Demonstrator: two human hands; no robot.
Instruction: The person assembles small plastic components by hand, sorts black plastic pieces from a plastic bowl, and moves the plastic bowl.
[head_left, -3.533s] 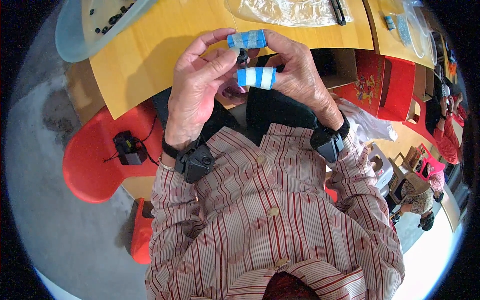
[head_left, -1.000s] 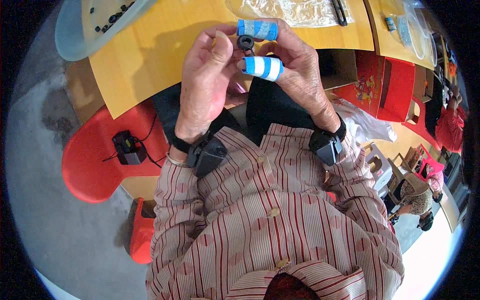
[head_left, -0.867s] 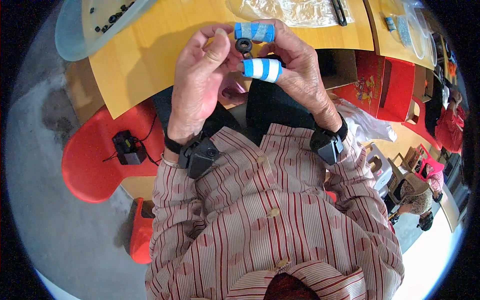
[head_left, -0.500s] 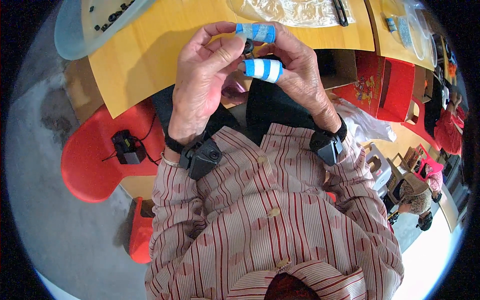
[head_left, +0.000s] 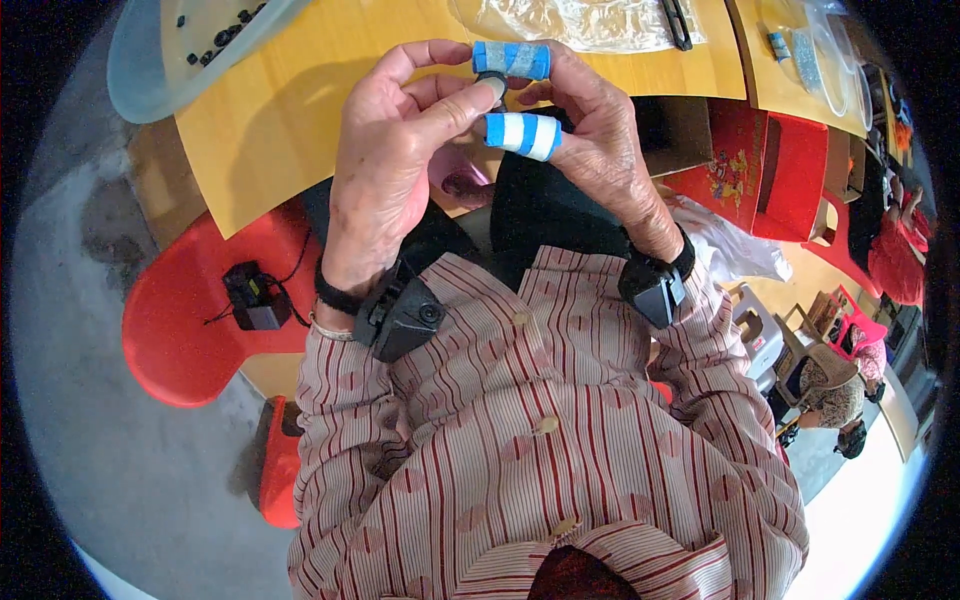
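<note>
A small black part (head_left: 501, 101), partly hidden by fingers, is held between my two hands above the table's near edge. My left hand (head_left: 385, 150) pinches it from the left, the thumb pressed on top and the fingers curled behind. From the right, my right hand (head_left: 605, 140) grips it between thumb and index finger, both wrapped in blue and white tape. The part's exact kind cannot be made out. Several loose black pieces (head_left: 222, 38) lie in a translucent plastic basin (head_left: 150, 75) at the far left of the table. Black devices are strapped to both my wrists.
A clear plastic bag (head_left: 570, 25) and a slim black tool (head_left: 677, 22) lie on the wooden table (head_left: 390, 30). On my left, a red chair (head_left: 180, 330) holds a black device (head_left: 255, 297) with a cable. A white bag (head_left: 735, 245) hangs at right; people sit farther off.
My left thumb has moved up and right over the black part, covering more of it. My left wrist has shifted slightly left, while my right hand has hardly moved.
</note>
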